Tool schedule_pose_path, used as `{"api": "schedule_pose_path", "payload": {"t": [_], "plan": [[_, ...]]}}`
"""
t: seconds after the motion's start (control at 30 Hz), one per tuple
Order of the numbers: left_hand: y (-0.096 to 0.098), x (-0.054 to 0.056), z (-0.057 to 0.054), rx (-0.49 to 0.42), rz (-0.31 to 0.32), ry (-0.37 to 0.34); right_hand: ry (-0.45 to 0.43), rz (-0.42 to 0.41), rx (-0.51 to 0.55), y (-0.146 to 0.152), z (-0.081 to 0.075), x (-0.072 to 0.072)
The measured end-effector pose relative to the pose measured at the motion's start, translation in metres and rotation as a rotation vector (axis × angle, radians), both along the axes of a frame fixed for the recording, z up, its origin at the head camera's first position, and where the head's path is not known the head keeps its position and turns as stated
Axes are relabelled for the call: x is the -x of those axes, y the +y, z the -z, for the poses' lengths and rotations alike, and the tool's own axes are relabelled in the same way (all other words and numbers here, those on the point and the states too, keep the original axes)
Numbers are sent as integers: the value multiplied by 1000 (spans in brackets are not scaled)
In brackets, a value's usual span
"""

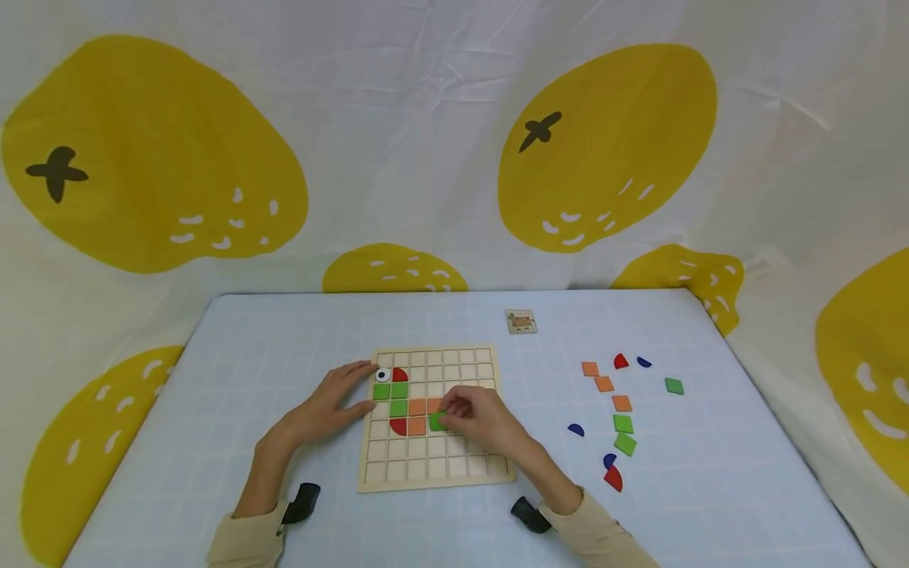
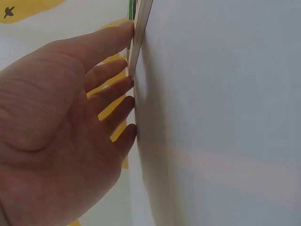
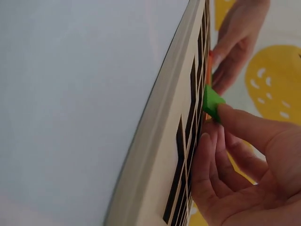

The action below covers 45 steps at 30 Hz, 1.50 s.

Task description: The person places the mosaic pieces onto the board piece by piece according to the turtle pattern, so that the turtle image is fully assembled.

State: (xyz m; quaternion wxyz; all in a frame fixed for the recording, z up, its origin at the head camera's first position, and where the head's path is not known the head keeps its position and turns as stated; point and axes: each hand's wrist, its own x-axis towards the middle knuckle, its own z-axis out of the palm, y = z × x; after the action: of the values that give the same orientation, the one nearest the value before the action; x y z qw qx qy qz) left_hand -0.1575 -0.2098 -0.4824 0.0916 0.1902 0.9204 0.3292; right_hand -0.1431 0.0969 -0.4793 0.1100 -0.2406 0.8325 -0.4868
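Observation:
A wooden grid board (image 1: pixel 436 479) lies on the table with square cells. Its left part bears a white disc with a black dot (image 1: pixel 383 375), red quarter-round tiles (image 1: pixel 400 375), green square tiles (image 1: pixel 382 390) and orange square tiles (image 1: pixel 416 427). My right hand (image 1: pixel 483 418) pinches a green square tile (image 3: pixel 212 102) between thumb and fingers, tilted over a cell beside the lower orange tile. At the board's left edge rests my left hand (image 1: pixel 334 404), fingers extended, with thumb and fingertips (image 2: pixel 126 29) right at the wooden rim.
Right of the board lie loose tiles: orange squares (image 1: pixel 622 403), green squares (image 1: pixel 625 444), red quarter-rounds (image 1: pixel 614 478) and blue half-rounds (image 1: pixel 576 430). A small card with a printed grid picture (image 1: pixel 521 321) lies behind the board. A patterned cloth (image 1: pixel 426 158) hangs at the table's back.

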Motion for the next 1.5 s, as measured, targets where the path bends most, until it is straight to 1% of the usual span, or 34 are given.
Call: {"api": "schedule_pose_path", "payload": {"t": [0.27, 0.4, 0.53, 0.7, 0.8, 0.9, 1.13, 1.3, 1.5], "plan": [[0, 0, -1, -12, 6, 6, -7, 14, -60, -4, -3, -3], [1, 1, 0, -11, 11, 5, 0, 20, -66, -4, -4, -5], [1, 1, 1, -8, 2, 4, 17, 13, -71, -5, -4, -5], [-1, 0, 3, -12, 1, 0, 7, 10, -83, -3, -4, -6], [-1, 0, 2, -15, 0, 0, 10, 4, -84, 2, -5, -8], [0, 0, 2, -11, 0, 4, 40, 3, -88, 9, -5, -9], [0, 0, 1, -3, -2, 2, 84, 30, -90, 28, -7, -10], [0, 0, 1, 2, -4, 6, 106, 70, -101, 42, -10, -11], [0, 1, 2, 0, -1, 11, 115, 146, -116, 63, -8, -12]]}}
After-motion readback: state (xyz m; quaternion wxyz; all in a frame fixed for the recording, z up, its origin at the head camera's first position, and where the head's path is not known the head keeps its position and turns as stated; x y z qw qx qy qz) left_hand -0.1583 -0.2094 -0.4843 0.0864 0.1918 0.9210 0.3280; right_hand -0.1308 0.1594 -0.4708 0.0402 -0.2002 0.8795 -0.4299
